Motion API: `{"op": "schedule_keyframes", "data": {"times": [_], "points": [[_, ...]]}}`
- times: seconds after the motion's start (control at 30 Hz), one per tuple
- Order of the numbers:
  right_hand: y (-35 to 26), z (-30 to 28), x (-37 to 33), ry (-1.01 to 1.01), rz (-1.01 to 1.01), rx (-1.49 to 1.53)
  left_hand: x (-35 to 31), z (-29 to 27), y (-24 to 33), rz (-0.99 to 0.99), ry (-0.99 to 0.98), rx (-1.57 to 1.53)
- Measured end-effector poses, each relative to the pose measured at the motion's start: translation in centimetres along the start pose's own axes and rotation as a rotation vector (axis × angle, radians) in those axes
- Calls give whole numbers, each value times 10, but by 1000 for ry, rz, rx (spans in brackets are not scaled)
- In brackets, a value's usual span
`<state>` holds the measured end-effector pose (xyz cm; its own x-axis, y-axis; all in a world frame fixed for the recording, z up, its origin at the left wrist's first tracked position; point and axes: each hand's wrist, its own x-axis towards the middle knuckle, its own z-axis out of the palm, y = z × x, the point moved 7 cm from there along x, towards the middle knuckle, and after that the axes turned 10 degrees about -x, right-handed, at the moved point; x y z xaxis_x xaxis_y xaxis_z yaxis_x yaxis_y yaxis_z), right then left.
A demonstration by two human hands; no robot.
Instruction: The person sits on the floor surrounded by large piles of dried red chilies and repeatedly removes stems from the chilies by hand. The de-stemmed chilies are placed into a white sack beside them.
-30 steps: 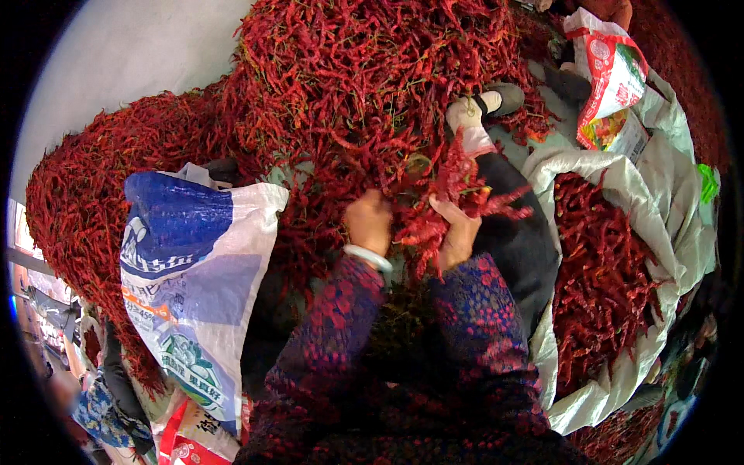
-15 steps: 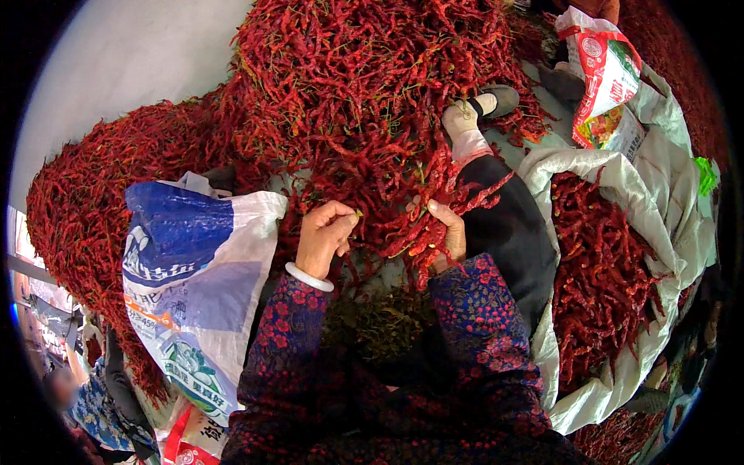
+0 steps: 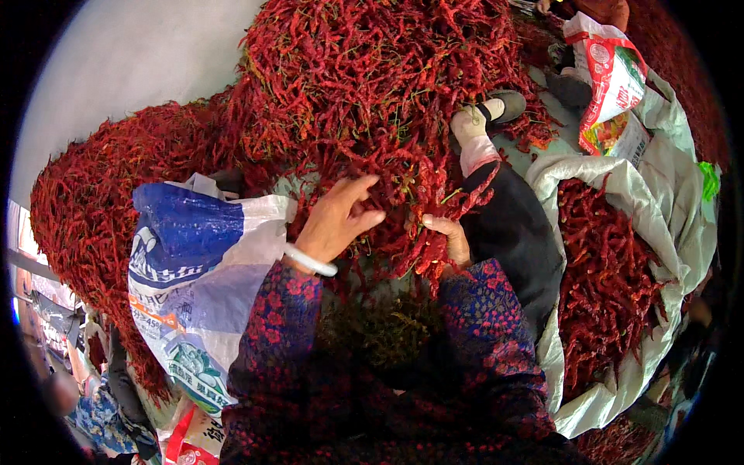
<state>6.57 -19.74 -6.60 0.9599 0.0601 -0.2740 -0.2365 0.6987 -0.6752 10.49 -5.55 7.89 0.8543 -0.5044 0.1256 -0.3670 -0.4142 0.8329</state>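
A big heap of dried red chili peppers fills the middle and top of the view. My left hand, with a pale bangle on the wrist, hangs over the peppers with fingers spread and nothing in it. My right hand is closed around a bunch of red chilies at the heap's near edge. Both sleeves are dark with a red flower print.
A blue and white woven sack lies at my left. A white sack full of chilies lies open at the right. My leg in dark trousers with a white sock stretches into the heap. Another printed bag stands at top right.
My left hand has moved left and up, away from the right hand, and its fingers have spread. The right hand has stayed on the bunch of chilies.
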Motion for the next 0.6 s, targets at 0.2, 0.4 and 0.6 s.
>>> {"op": "schedule_keyframes", "data": {"times": [0.2, 0.4, 0.6], "points": [[-4, 24, -7, -27, 21, 23, 27, 12, 11, 40, 20, -196], [-2, 18, -6, -108, 52, -28, 17, 15, -7, -191, -97, -551], [5, 13, -3, -179, 133, -127, 7, 31, -2, -164, -167, -596]]}}
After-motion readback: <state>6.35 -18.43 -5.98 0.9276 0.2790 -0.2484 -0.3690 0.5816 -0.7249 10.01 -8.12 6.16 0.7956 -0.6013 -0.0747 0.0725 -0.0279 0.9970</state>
